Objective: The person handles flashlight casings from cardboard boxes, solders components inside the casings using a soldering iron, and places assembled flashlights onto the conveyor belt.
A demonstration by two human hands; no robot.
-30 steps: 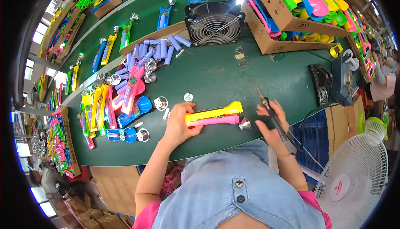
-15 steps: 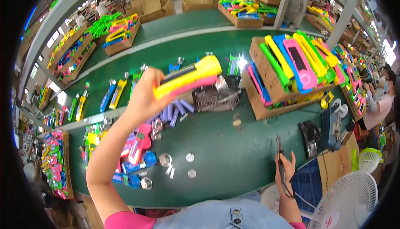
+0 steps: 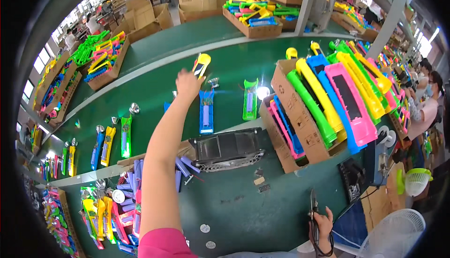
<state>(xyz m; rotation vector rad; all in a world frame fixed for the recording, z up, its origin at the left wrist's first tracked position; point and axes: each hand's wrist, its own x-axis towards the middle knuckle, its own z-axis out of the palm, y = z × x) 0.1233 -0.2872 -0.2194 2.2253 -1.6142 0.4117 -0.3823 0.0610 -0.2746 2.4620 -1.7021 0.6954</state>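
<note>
My left arm reaches far over the green bench, and my left hand (image 3: 188, 85) grips a yellow torch casing (image 3: 203, 64) with a dark panel. Whether anything lies under that casing is hidden. Close by stand a blue open casing (image 3: 206, 112) with a purple battery inside and a green one (image 3: 250, 99) beside a bright lamp. At the lower right, my right hand (image 3: 322, 225) is closed around a slim dark-handled tool (image 3: 314, 211) with a pointed grey tip; a dark cord loops at the wrist.
A carton (image 3: 300, 103) of colourful casings stands right of centre, beside a black fan unit (image 3: 228, 147). Loose purple batteries (image 3: 133, 176) and open casings (image 3: 105, 213) lie at left. A blue box-shaped device (image 3: 372, 164) and a white fan (image 3: 396, 234) are at right.
My left hand has moved forward and away, carrying the yellow casing to the far side of the bench; the pink piece under it no longer shows. My right hand still holds the tool.
</note>
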